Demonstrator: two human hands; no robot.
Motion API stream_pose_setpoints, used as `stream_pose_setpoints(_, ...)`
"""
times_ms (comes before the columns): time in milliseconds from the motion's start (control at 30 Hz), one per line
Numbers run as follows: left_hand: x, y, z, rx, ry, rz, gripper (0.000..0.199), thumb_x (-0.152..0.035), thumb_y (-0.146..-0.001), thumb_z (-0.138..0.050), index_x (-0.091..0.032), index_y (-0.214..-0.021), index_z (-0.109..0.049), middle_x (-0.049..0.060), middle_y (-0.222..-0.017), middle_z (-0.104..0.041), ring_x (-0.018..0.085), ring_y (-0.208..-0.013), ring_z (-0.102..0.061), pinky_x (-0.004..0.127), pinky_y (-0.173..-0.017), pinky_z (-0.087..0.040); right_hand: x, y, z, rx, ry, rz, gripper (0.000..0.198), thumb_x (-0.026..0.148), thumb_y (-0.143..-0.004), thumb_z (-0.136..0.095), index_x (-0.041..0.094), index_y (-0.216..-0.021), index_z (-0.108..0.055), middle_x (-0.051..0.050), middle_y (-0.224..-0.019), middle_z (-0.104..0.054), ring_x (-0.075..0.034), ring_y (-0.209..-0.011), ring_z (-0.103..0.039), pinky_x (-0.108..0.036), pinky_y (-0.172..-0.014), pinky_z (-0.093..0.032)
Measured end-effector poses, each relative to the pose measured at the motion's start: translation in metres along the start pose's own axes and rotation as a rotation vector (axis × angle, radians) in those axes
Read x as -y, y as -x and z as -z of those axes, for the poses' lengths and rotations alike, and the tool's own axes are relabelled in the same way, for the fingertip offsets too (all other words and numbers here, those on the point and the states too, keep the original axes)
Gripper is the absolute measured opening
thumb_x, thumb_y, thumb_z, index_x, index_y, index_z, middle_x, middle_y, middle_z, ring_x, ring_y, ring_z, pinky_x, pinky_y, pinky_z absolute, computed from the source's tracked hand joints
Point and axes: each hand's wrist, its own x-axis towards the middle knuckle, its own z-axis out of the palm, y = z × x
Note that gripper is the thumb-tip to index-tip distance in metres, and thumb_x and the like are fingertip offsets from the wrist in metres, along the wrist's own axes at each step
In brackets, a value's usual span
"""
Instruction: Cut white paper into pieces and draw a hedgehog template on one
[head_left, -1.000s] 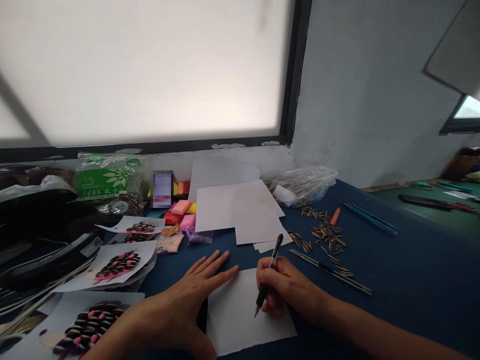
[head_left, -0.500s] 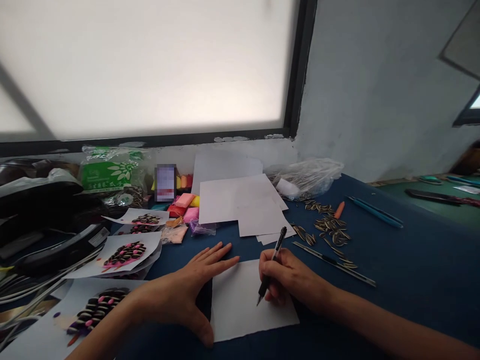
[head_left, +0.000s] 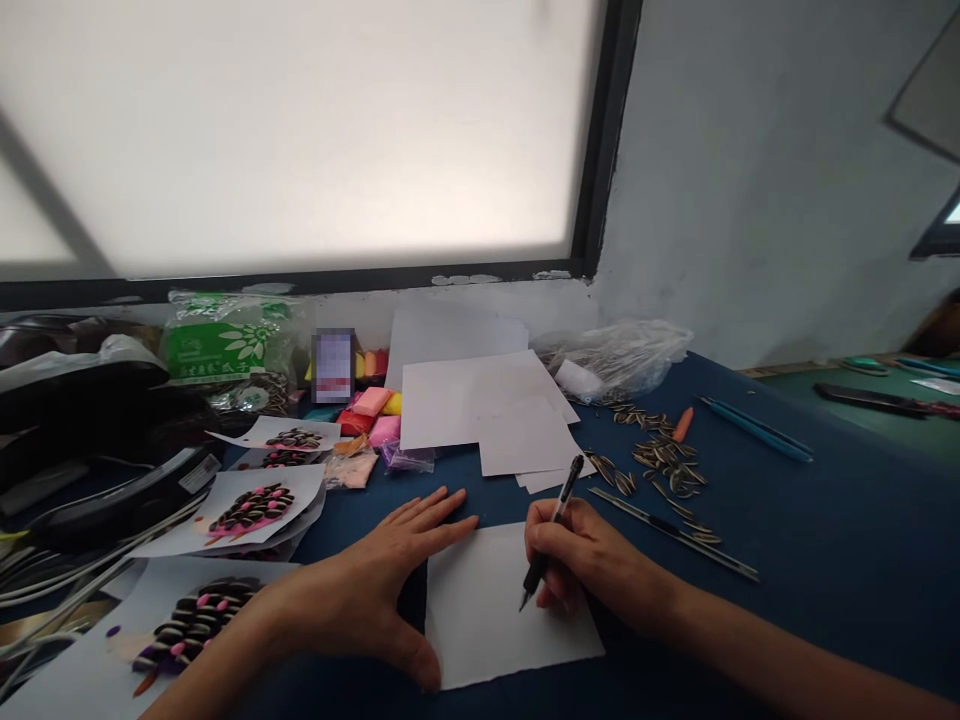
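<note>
Window (head_left: 300, 130): glowing pale across the far side, dark-framed.
Green packet (head_left: 199, 350): sitting at far left, below the window.
Coloured packets (head_left: 373, 402): piled far, left of centre.
Decorated cards (head_left: 255, 508): ranged along the left, dotted pink.
Loose seeds (head_left: 667, 461): strewn at right, beside an orange stick (head_left: 683, 425).
Slim blue tool (head_left: 757, 431): lying farther right.
</note>
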Motion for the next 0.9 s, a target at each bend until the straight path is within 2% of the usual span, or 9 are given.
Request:
stream_pose_setpoints(200,-0.001,0.0,-0.005,-0.013,-0.035,0.012,0.112,-0.062,-0.062,-0.085,-0.039,-0.154,-0.025,0.001,-0.165,0.003,0.034,-0.148,0.008,0.06,-0.116,-0.006,0.007,0.007,-0.004,-0.027,0.066,0.081,0.019,0.031,-0.084,-0.053,0.02,-0.068,-0.052,0.007,-0.046,-0.05,-0.009,-0.042,-0.045,-0.024,-0.054,-0.046)
stream_pose_setpoints(333,-0.002,0.001,-0.004,-0.009,-0.023,-0.002,0.107,-0.06,-0.065,-0.084,-0.041,-0.153,-0.027,0.0,-0.165,0.001,0.034,-0.148,0.008,0.061,-0.115,-0.007,0.008,0.009,-0.007,-0.019,0.098,0.02,0.017,0.029,-0.083,-0.054,0.02,-0.069,-0.052,0.006,-0.048,-0.051,-0.01,-0.045,-0.048,-0.023,-0.052,-0.045)
stream_pose_setpoints(433,-0.005,0.001,-0.001,-0.023,-0.017,-0.011,0.101,-0.049,-0.068,-0.084,-0.04,-0.153,-0.03,0.0,-0.165,-0.003,0.033,-0.149,0.005,0.061,-0.116,-0.01,0.006,0.007,-0.008,-0.027,0.072,-0.028,0.015,0.027,-0.08,-0.054,0.02,-0.067,-0.05,0.007,-0.045,-0.049,-0.011,-0.043,-0.047,-0.023,-0.05,-0.044)
stream_pose_setpoints(567,-0.013,0.004,0.001,-0.02,-0.005,0.016,0.092,-0.039,-0.074,-0.081,-0.036,-0.153,-0.033,0.001,-0.164,-0.008,0.033,-0.149,0.001,0.058,-0.116,-0.014,0.004,0.003,-0.008,-0.033,0.015,-0.043,0.013,0.024,-0.078,-0.053,0.021,-0.067,-0.049,0.008,-0.042,-0.048,-0.009,-0.039,-0.044,-0.025,-0.055,-0.048)
stream_pose_setpoints(733,-0.021,0.008,-0.01,-0.125,-0.019,-0.006,0.078,-0.047,-0.085,-0.071,-0.036,-0.153,-0.033,-0.001,-0.162,-0.008,0.033,-0.148,-0.001,0.059,-0.117,-0.012,0.004,0.001,-0.006,-0.008,0.021,-0.047,0.012,0.023,-0.08,-0.051,0.021,-0.068,-0.049,0.008,-0.043,-0.049,-0.009,-0.04,-0.045,-0.026,-0.056,-0.049)
stream_pose_setpoints(833,-0.02,0.009,-0.019,-0.168,-0.056,-0.057,0.083,-0.055,-0.084,-0.072,-0.034,-0.153,-0.032,0.001,-0.161,-0.013,0.035,-0.147,-0.007,0.057,-0.118,-0.01,0.005,0.002,-0.006,-0.014,0.041,-0.036,0.012,0.026,-0.084,-0.049,0.019,-0.075,-0.054,0.007,-0.045,-0.049,-0.009,-0.041,-0.045,-0.024,-0.052,-0.046)
stream_pose_setpoints(900,-0.017,0.009,-0.023,-0.2,-0.064,-0.082,0.084,-0.065,-0.085,-0.066,-0.033,-0.154,-0.03,0.002,-0.16,-0.013,0.036,-0.147,-0.01,0.056,-0.119,-0.01,0.006,0.004,-0.008,-0.028,0.073,-0.018,0.016,0.03,-0.087,-0.049,0.018,-0.08,-0.057,0.006,-0.05,-0.051,-0.009,-0.042,-0.044,-0.02,-0.044,-0.041)
